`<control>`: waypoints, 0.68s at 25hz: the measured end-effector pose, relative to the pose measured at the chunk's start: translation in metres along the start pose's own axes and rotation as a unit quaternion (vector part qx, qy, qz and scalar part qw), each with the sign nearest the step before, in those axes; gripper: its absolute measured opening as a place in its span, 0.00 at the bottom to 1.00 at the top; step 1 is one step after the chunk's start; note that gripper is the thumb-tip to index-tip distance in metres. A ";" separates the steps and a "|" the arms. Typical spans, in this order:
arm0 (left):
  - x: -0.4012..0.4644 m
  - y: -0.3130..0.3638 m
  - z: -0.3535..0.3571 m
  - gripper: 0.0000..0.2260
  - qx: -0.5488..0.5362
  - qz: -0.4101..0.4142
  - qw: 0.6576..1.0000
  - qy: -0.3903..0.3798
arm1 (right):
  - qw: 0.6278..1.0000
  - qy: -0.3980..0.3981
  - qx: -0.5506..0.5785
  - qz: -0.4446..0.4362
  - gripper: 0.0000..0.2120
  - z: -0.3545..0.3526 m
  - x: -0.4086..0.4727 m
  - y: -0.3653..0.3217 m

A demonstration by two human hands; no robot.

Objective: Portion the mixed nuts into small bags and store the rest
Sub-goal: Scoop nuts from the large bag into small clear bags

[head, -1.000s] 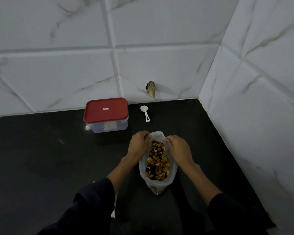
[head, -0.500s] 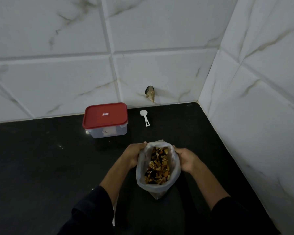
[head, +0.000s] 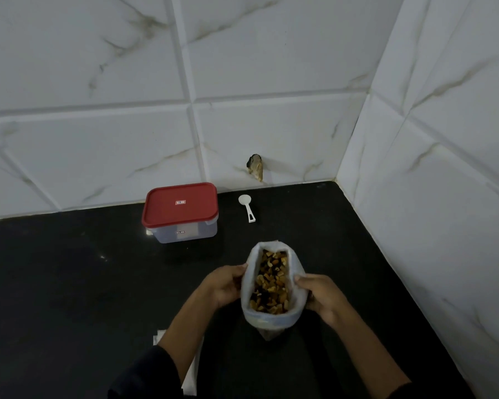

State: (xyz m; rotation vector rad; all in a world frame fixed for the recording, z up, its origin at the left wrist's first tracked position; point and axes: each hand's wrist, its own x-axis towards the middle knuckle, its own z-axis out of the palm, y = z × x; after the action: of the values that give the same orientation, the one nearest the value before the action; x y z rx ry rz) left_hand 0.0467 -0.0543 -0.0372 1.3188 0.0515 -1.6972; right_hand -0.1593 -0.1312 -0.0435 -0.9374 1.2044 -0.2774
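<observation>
Black counter (head: 69,283); nut bag (head: 271,321) between fingers (head: 298,279)

Plastic, polished stone and glazed tile in front of you.
Your bag (head: 271,321) at lower centre is thin, translucent, crinkled plastic film. Up left, the container (head: 182,233) is frosted clear plastic under a smooth, matt red plastic lid (head: 180,204); the scoop (head: 247,207) beside it is glossy white plastic. The black countertop (head: 69,283) looks polished, catching glints. The wall tiles (head: 98,67) are glossy marble-look white, chipped at one spot.
</observation>
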 end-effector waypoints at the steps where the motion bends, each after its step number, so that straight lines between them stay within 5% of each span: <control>1: -0.002 -0.004 0.000 0.11 -0.026 0.005 1.000 -0.013 | 1.000 0.005 0.030 0.007 0.11 -0.002 -0.001 0.001; 5: -0.010 -0.014 -0.005 0.10 0.204 0.099 0.970 0.084 | 0.976 0.052 -0.210 -0.001 0.17 0.002 -0.016 0.003; 11: -0.031 -0.026 -0.001 0.14 0.513 0.080 0.844 0.138 | 0.914 0.070 -0.398 -0.038 0.25 0.021 -0.036 -0.002; 14: -0.038 -0.032 0.006 0.14 0.499 0.067 0.852 0.145 | 0.919 0.056 -0.388 -0.045 0.17 0.027 -0.037 0.002; 17: -0.043 -0.033 0.011 0.11 0.437 0.059 0.885 0.147 | 0.971 0.039 -0.231 -0.045 0.11 0.024 -0.041 0.010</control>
State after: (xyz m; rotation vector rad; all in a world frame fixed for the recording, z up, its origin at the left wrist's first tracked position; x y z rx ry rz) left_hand 0.0151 -0.0152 -0.0155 2.1781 -0.6827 -1.4258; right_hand -0.1566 -0.0874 -0.0225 -1.3972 1.3279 -0.1038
